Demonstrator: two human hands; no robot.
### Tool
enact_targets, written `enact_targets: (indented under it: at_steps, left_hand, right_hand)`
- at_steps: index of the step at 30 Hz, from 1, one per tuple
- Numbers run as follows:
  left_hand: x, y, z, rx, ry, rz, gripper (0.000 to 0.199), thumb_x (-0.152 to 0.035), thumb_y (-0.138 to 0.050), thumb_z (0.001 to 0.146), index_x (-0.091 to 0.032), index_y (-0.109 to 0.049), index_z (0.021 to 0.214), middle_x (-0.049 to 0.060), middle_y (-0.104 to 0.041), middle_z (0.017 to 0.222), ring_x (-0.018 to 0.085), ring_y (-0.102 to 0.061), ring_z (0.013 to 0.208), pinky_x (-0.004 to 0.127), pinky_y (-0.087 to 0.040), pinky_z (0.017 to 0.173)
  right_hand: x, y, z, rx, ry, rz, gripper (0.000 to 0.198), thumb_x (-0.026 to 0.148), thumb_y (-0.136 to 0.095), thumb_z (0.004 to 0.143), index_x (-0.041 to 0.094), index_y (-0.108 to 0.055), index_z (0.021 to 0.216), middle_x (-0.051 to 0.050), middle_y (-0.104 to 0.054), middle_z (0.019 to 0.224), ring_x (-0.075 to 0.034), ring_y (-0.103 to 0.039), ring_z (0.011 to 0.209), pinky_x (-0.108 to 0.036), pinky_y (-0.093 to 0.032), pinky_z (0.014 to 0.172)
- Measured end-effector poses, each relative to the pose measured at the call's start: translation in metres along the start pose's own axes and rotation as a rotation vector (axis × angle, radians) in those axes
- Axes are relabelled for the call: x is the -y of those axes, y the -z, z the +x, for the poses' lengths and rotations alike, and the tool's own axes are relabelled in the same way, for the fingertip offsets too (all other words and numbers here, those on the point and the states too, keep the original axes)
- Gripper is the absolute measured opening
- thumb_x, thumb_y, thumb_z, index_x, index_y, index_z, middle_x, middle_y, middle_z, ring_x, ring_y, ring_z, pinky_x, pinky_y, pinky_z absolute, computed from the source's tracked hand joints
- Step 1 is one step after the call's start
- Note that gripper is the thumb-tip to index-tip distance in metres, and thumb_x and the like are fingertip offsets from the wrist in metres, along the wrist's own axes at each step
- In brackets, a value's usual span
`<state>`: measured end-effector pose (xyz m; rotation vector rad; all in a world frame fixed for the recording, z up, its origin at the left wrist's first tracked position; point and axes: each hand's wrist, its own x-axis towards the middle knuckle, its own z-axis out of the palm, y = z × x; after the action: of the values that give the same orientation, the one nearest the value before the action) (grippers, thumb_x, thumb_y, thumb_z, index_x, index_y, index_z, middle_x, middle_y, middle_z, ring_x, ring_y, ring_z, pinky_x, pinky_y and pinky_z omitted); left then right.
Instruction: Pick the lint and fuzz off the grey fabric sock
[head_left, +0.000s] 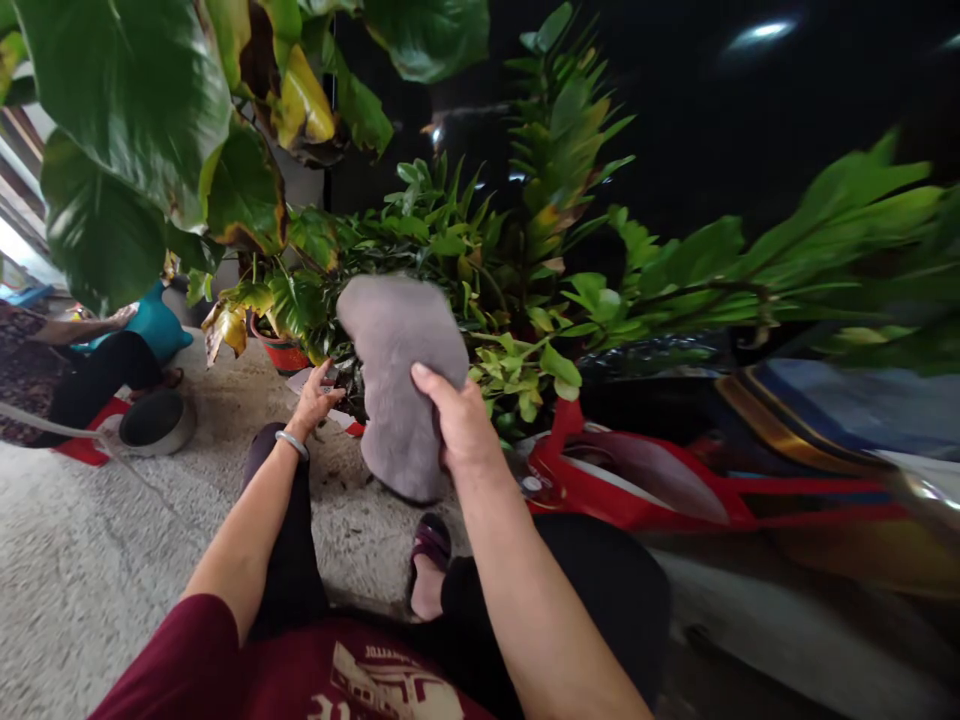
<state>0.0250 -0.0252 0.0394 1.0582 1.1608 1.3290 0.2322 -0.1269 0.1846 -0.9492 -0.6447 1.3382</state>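
My right hand grips a grey, fuzzy pad by its right edge, with the thumb lying across its top face. The pad has a wavy outline and looks soft, like plush; its exact kind is not clear. To the left of it, my left hand reaches forward with the fingers apart and nothing held. A bracelet circles that wrist. Close by the left fingers, a white and red item shows partly under the leaves, mostly hidden by the pad and plants.
Leafy plants crowd the area ahead, one in a red pot. To the right lies a red plastic object, blurred. At left, a seated person is beside a dark basin on the concrete floor.
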Motion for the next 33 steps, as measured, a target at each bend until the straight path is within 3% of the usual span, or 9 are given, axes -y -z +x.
enact_targets:
  at_steps: [4, 8, 12, 15, 17, 20, 25, 29, 33]
  left_hand:
    - [-0.007, -0.005, -0.009, 0.072, 0.057, -0.122, 0.035, -0.024, -0.081, 0.06, -0.016, -0.079, 0.093, 0.01, -0.066, 0.128, 0.02, -0.065, 0.092, 0.031, -0.054, 0.074]
    - [-0.011, -0.007, -0.013, 0.219, 0.113, -0.169, 0.04, -0.024, -0.081, 0.061, -0.016, -0.08, 0.101, 0.005, -0.072, 0.093, 0.017, -0.064, 0.08, 0.03, -0.053, 0.074]
    - [-0.005, -0.011, -0.012, 0.322, 0.157, -0.086, 0.064, -0.025, -0.08, 0.063, -0.016, -0.073, 0.127, 0.003, -0.072, 0.088, 0.016, -0.065, 0.077, 0.027, -0.051, 0.072]
    - [0.001, -0.013, -0.009, 0.321, 0.154, -0.055, 0.068, -0.027, -0.08, 0.063, -0.015, -0.07, 0.129, 0.004, -0.073, 0.09, 0.018, -0.067, 0.079, 0.027, -0.052, 0.071]
    - [0.003, -0.012, -0.007, 0.313, 0.155, -0.052, 0.066, -0.028, -0.079, 0.063, -0.015, -0.07, 0.127, 0.005, -0.073, 0.09, 0.018, -0.068, 0.08, 0.028, -0.053, 0.072]
    - [0.005, -0.01, -0.007, 0.313, 0.154, -0.043, 0.058, -0.028, -0.079, 0.062, -0.015, -0.072, 0.118, 0.005, -0.073, 0.091, 0.019, -0.068, 0.083, 0.029, -0.053, 0.073]
    - [0.004, -0.008, -0.007, 0.348, 0.149, -0.017, 0.057, -0.029, -0.079, 0.061, -0.015, -0.075, 0.116, 0.005, -0.072, 0.091, 0.019, -0.067, 0.085, 0.029, -0.054, 0.073]
    - [0.002, -0.011, -0.008, 0.346, 0.162, -0.034, 0.069, -0.028, -0.08, 0.062, -0.015, -0.07, 0.129, 0.006, -0.073, 0.095, 0.016, -0.066, 0.08, 0.027, -0.052, 0.072]
    - [-0.003, -0.013, -0.012, 0.33, 0.16, -0.056, 0.069, -0.027, -0.081, 0.062, -0.016, -0.07, 0.129, 0.006, -0.073, 0.097, 0.017, -0.067, 0.081, 0.027, -0.053, 0.072]
  right_hand:
    - [-0.022, 0.002, 0.017, -0.062, -0.247, 0.075, 0.03, 0.04, -0.086, 0.054, 0.022, -0.072, 0.072, -0.004, -0.075, 0.062, -0.029, -0.076, 0.069, -0.041, -0.063, 0.068]
    - [-0.059, 0.023, -0.024, -0.093, -0.441, 0.007, 0.03, 0.042, -0.086, 0.054, 0.021, -0.072, 0.07, -0.006, -0.073, 0.059, -0.031, -0.075, 0.065, -0.042, -0.062, 0.062]
    - [-0.044, 0.023, -0.046, -0.141, -0.147, -0.1, 0.042, 0.043, -0.089, 0.056, 0.018, -0.077, 0.086, -0.007, -0.08, 0.075, -0.029, -0.076, 0.072, -0.038, -0.062, 0.068]
    - [-0.018, 0.009, -0.016, -0.238, 0.152, -0.11, 0.042, 0.041, -0.089, 0.058, 0.018, -0.076, 0.091, -0.006, -0.082, 0.088, -0.028, -0.077, 0.089, -0.038, -0.061, 0.082]
    - [-0.011, 0.002, 0.011, -0.278, 0.184, -0.039, 0.038, 0.038, -0.086, 0.058, 0.019, -0.075, 0.089, -0.005, -0.081, 0.088, -0.028, -0.076, 0.094, -0.039, -0.061, 0.086]
    - [-0.026, 0.005, 0.023, -0.281, -0.069, 0.069, 0.028, 0.035, -0.082, 0.057, 0.02, -0.072, 0.078, -0.005, -0.078, 0.072, -0.031, -0.077, 0.087, -0.042, -0.064, 0.079]
    - [-0.065, 0.029, -0.038, -0.214, -0.366, -0.014, 0.029, 0.039, -0.086, 0.056, 0.019, -0.075, 0.075, -0.007, -0.075, 0.063, -0.033, -0.077, 0.075, -0.041, -0.064, 0.069]
    - [-0.039, 0.021, -0.049, -0.229, -0.121, -0.034, 0.04, 0.038, -0.089, 0.054, 0.018, -0.077, 0.086, -0.005, -0.08, 0.077, -0.029, -0.077, 0.077, -0.038, -0.063, 0.071]
    - [0.001, 0.002, 0.009, -0.277, 0.208, 0.057, 0.035, 0.029, -0.084, 0.056, 0.019, -0.074, 0.088, -0.002, -0.08, 0.086, -0.025, -0.076, 0.088, -0.035, -0.062, 0.08]
